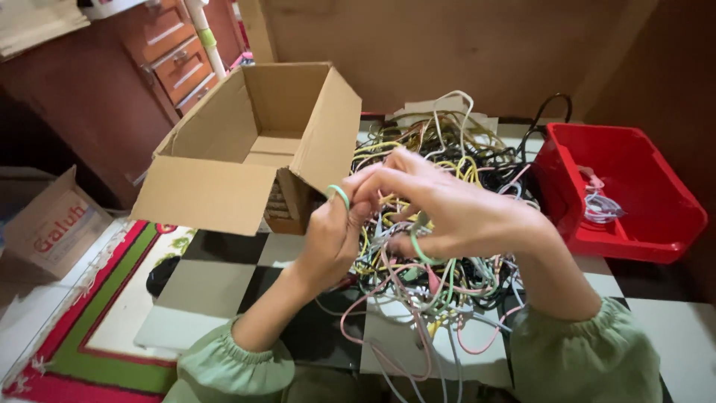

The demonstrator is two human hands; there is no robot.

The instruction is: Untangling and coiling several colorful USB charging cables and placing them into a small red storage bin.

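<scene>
Sitting at the frame's left, an open cardboard box (246, 142) rests on the checkered floor (209, 283). At centre, the left hand (332, 239) has its fingers closed around a light green cable (339, 194); the right hand (447, 209) pinches the same cable just beside it, above a tangled cable pile (440, 283). A red plastic bin (634, 186) holding coiled cables sits far right.
</scene>
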